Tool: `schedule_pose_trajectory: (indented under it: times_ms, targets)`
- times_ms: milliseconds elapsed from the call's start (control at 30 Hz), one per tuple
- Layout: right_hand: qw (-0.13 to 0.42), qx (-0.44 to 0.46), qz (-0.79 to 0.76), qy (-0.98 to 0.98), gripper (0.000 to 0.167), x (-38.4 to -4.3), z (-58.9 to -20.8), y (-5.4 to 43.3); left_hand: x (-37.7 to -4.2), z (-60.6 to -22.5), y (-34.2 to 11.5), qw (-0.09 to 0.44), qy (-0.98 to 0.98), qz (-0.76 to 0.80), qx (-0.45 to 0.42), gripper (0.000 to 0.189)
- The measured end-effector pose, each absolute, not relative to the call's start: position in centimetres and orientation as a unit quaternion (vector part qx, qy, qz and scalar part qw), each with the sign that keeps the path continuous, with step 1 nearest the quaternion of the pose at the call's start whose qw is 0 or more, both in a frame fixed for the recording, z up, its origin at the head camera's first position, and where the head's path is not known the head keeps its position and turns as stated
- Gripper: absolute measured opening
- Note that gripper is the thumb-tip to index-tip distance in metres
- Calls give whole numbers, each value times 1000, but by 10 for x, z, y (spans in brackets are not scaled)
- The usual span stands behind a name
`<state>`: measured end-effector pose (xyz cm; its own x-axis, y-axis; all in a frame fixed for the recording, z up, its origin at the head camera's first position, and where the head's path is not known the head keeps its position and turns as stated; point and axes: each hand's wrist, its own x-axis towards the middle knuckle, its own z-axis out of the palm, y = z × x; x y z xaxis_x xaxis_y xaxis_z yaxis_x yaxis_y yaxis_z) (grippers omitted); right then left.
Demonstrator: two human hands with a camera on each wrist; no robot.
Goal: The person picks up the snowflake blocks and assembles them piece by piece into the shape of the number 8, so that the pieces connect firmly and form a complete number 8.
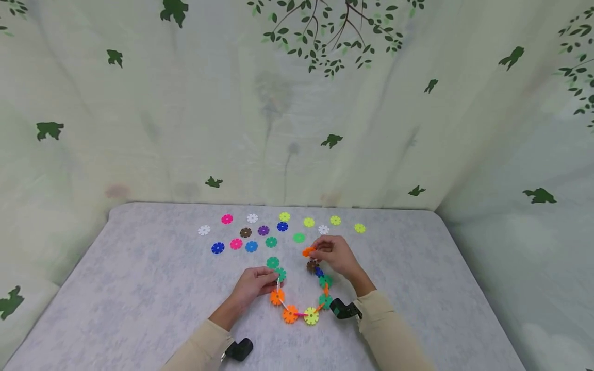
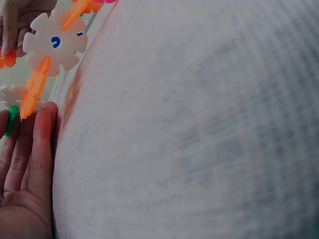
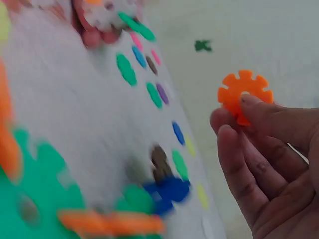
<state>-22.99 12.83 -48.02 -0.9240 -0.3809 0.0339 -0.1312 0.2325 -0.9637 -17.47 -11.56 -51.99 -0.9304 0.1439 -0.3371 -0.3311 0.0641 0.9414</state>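
Observation:
A U-shaped chain of slotted-together, flower-notched plastic discs, with a yellow disc (image 1: 311, 316) at its bottom, lies on the table. My left hand (image 1: 254, 285) pinches the chain's left end, where a green disc (image 1: 280, 274) meets a white disc (image 2: 12, 94). Between thumb and fingers of my right hand (image 1: 339, 253) is a single orange disc (image 3: 245, 94). It is held just above the chain's right end, where a brown disc (image 1: 312, 266) joins a blue disc (image 3: 167, 195). Whether the orange and brown discs touch is unclear in the head view; the right wrist view shows them apart.
Loose discs of several colours lie across the back of the table, among them a pink disc (image 1: 227, 219) and a light green disc (image 1: 299, 237). One loose green disc (image 1: 273, 263) is close to my left fingertips. A patterned curtain (image 1: 287, 170) hangs behind the grey-covered table (image 1: 153, 288).

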Motion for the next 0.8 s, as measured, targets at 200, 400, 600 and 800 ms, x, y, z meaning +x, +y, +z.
schedule_pose_trajectory:
  times_ms: [200,400,600,800]
  targets:
    - [147,-211,-550,795,7,-211,-464,98,-176,-520,-114,171,709,681,-71,24]
    - [143,-224,-531,805,7,-224,-491,91,-175,-520,-115,174,706,684,-62,26]
    - [148,-217,-521,813,5,-227,-493,87,-175,-521,-116,177,703,687,-59,27]
    - [139,-223,-510,819,6,-229,-494,87,-175,-519,-116,175,706,684,-59,28]
